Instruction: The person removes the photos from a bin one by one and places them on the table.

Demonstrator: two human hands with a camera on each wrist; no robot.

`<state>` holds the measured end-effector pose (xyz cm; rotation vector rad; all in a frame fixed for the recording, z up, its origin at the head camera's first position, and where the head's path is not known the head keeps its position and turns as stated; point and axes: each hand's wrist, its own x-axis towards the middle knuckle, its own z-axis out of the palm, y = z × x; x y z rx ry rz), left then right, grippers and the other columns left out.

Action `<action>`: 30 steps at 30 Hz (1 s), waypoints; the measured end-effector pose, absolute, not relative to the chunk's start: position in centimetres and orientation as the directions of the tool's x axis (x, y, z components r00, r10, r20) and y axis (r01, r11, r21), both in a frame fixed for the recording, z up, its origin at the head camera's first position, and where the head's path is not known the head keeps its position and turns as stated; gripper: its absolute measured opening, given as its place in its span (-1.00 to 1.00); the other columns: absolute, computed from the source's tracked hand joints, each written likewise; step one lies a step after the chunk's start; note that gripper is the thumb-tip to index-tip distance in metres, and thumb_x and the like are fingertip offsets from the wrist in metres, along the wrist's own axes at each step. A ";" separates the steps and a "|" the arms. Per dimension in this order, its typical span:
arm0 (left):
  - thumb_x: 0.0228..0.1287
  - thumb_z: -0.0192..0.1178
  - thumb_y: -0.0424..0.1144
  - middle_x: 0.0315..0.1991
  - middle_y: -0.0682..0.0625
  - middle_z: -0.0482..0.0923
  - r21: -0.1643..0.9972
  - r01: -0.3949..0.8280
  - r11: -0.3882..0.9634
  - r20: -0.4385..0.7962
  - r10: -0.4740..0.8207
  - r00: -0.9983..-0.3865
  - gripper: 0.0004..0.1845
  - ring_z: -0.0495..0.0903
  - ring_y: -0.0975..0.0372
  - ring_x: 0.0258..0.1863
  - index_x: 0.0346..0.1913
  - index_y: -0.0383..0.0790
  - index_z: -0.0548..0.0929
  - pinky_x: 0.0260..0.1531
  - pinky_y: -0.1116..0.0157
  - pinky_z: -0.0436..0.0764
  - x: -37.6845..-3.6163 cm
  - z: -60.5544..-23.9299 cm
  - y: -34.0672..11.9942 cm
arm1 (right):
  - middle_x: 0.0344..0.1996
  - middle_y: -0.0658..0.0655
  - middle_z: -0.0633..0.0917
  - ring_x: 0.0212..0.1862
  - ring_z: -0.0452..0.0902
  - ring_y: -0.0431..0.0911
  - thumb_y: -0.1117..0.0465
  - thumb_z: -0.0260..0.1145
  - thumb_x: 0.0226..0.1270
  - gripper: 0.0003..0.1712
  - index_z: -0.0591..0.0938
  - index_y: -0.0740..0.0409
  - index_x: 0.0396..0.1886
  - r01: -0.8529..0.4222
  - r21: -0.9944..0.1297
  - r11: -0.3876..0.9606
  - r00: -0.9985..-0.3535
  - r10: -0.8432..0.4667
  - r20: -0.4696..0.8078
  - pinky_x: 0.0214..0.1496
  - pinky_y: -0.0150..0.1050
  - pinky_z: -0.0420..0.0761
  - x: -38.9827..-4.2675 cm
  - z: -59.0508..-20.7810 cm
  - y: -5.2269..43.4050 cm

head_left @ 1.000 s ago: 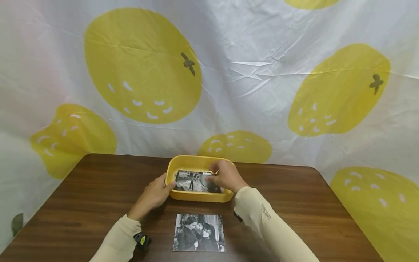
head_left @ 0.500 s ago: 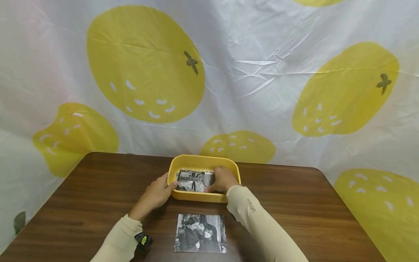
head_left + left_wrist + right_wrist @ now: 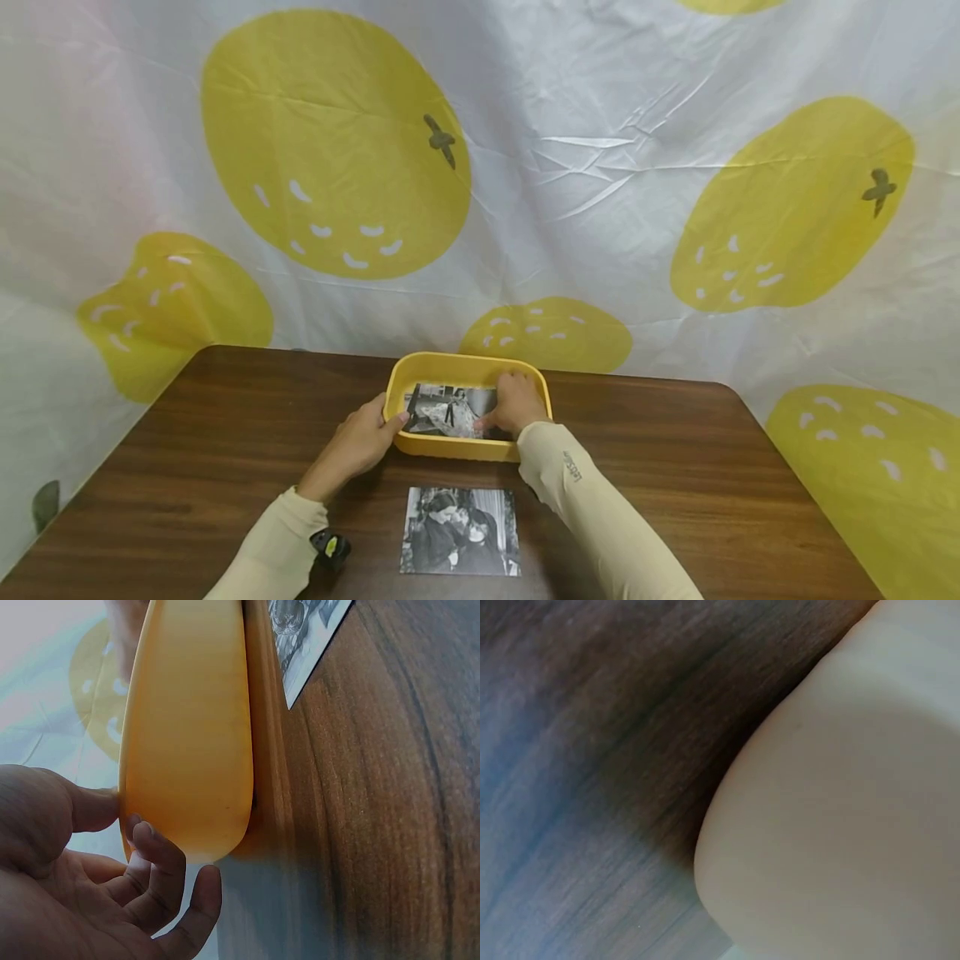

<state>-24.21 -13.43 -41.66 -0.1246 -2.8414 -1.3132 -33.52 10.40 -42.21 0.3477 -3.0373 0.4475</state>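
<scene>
1 loose photo, flat on table; your left hand, pinching the left rim of 1 tray; your right hand inside, thumb at tray photo, grip cannot be told; 1 cloth behind.

Yellow tray on table, left hand gripping its left end, right hand inside, touching photo, second photo flat in front, printed cloth behind.

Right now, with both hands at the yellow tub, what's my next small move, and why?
Perhaps pinch the black-and-white photo inside the yellow tub with your right hand: its thumb lies over the photo's right end, while your left hand holds the tub.
</scene>
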 end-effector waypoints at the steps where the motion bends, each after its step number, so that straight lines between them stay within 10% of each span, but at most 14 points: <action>1: 0.55 0.11 -0.19 -0.39 -0.04 0.52 0.760 0.078 0.646 0.043 0.070 -0.997 -0.49 0.45 0.16 -0.46 0.38 -0.43 0.40 -0.37 0.17 0.44 -24.2 -41.7 -13.4 | 0.02 0.40 0.63 0.12 0.48 0.28 -0.02 0.79 -0.33 -0.09 0.61 0.42 -0.01 -0.234 -0.276 0.932 -0.971 -0.212 0.106 0.27 0.03 0.43 -33.5 -42.2 10.4; 10: 0.55 0.11 -0.19 -0.34 -0.06 0.56 0.759 0.070 0.648 0.034 0.068 -0.997 -0.48 0.49 0.14 -0.40 0.38 -0.46 0.39 -0.29 0.11 0.49 -24.4 -41.8 -13.1 | -0.34 0.31 0.65 -0.25 0.59 0.21 0.46 0.53 -0.11 -0.53 0.50 0.33 -0.17 -0.325 -0.414 0.850 -0.935 -0.221 0.279 -0.12 0.08 0.57 -33.1 -41.8 11.3; 23: 0.54 0.11 -0.18 -0.24 -0.09 0.63 0.739 0.082 0.669 0.051 0.066 -0.997 -0.53 0.53 0.12 -0.34 0.31 -0.46 0.44 -0.27 0.05 0.51 -24.1 -41.8 -13.3 | -0.22 0.26 0.57 -0.29 0.56 0.04 0.54 0.40 0.17 -0.60 0.58 0.28 0.01 -0.229 -0.772 0.593 -0.973 -0.164 0.163 -0.38 -0.17 0.53 -32.2 -38.7 14.1; 30: 0.56 0.10 -0.17 -0.37 -0.05 0.54 0.751 0.075 0.656 0.040 0.068 -0.997 -0.51 0.45 0.15 -0.46 0.34 -0.46 0.42 -0.38 0.16 0.43 -24.2 -41.7 -13.4 | -0.26 0.24 0.57 -0.23 0.52 0.04 0.50 0.44 0.21 -0.65 0.60 0.31 -0.02 -0.268 -0.768 0.581 -0.964 -0.155 0.218 -0.19 -0.13 0.60 -30.8 -35.9 17.7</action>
